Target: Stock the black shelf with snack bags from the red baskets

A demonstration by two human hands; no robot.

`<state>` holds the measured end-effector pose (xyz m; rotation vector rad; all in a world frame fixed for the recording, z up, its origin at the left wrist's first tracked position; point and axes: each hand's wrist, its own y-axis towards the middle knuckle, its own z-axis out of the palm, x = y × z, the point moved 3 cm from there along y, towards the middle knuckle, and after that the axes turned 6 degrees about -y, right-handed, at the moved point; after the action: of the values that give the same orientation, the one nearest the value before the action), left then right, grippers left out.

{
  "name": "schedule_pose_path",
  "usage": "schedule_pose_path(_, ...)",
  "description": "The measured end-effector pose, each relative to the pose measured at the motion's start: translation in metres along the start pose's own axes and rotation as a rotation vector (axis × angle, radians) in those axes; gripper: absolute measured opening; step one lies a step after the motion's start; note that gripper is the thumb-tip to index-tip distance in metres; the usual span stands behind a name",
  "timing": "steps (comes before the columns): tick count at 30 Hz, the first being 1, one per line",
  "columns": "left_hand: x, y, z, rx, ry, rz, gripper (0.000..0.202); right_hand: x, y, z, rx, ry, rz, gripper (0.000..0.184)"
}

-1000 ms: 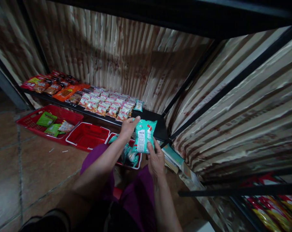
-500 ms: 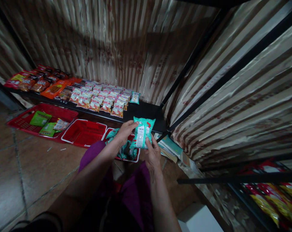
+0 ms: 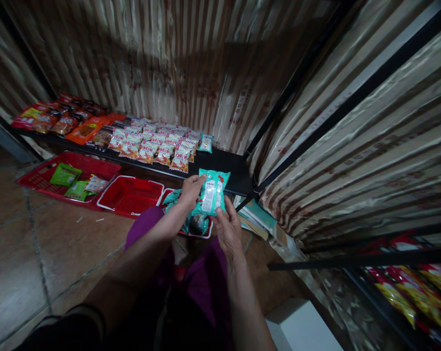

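Note:
A teal snack bag (image 3: 213,190) is held up in front of me, its printed label side toward me. My left hand (image 3: 193,190) pinches its left edge, thumb on the front. At the lower right corner my right hand (image 3: 227,224) grips the bag between thumb and fingers. Just below, more teal bags (image 3: 172,201) lie in a red basket (image 3: 210,231) with a white rim, partly covered by my left forearm. Beyond the bag, one small teal bag (image 3: 206,143) stands on the black shelf (image 3: 223,165), at the right end of several white-and-orange snack bags (image 3: 163,152).
Left on the shelf are orange packs (image 3: 84,130) and red packs (image 3: 30,116). An empty-looking red basket (image 3: 130,194) and another red basket (image 3: 32,179) with green packets (image 3: 65,174) stand below. Books (image 3: 258,214), a black bar (image 3: 352,259) and a white box (image 3: 308,329) are to the right.
The held teal bag has shifted slightly up and left in view, with both hands still on it. The right hand's fingers have spread a little at the lower corner. The camera has moved slightly.

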<state>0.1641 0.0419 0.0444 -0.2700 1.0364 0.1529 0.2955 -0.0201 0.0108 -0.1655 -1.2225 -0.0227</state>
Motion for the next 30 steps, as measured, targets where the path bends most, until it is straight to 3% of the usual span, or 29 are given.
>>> schedule_pose_path(3,-0.006,-0.006,0.001,0.040,-0.008,-0.033,0.043,0.004,-0.003,0.001,-0.049,0.004,-0.036,0.058)
schedule_pose_path(8,-0.012,-0.022,-0.002,0.239,-0.024,-0.149,0.037,0.010,-0.005,0.002,-0.139,0.029,-0.102,0.054)
schedule_pose_path(12,-0.007,-0.030,-0.006,0.385,-0.072,-0.170,0.054,0.009,-0.005,0.002,-0.156,0.052,-0.102,0.053)
schedule_pose_path(17,0.003,-0.026,-0.009,0.290,-0.184,-0.090,0.057,0.004,-0.005,0.002,-0.166,0.101,-0.087,0.055)
schedule_pose_path(22,0.010,-0.024,-0.009,0.178,-0.239,-0.083,0.050,-0.006,-0.008,0.001,-0.132,0.138,-0.013,0.043)
schedule_pose_path(27,0.009,-0.029,-0.005,0.214,-0.218,-0.075,0.051,-0.011,-0.010,0.001,-0.094,0.172,0.043,0.031)
schedule_pose_path(30,0.006,-0.034,-0.002,0.254,-0.206,-0.092,0.052,-0.010,-0.007,0.000,-0.121,0.160,0.042,0.033)
